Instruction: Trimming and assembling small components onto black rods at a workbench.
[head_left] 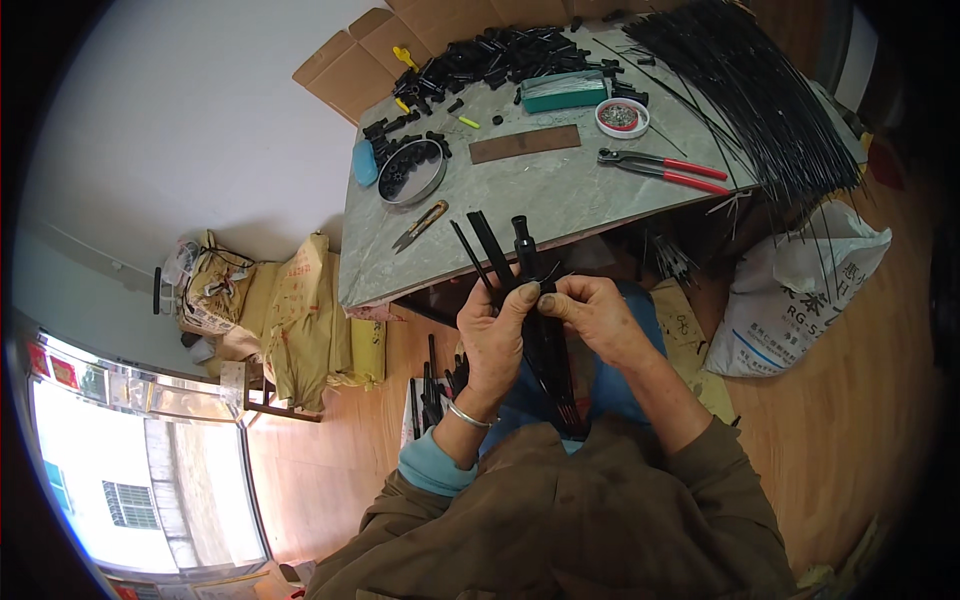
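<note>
Head view | grey marbly table (500, 190) at 12, woody floor (820, 420) at 4 | left hand (490, 335) curled round, right hand (605, 318) pinching a slim, shiny black rod bundle (548, 355) — near centre, toward 5

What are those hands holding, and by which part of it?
A black rod bundle. The left hand grips it just below its knobbed upper end; the right hand pinches at the same height, though exactly which piece is hidden.

Glossy black plastic piece (527, 245), smooth stone-look tabletop (560, 190), matt cardboard (345, 68), shiny metal bangle (467, 415)
</note>
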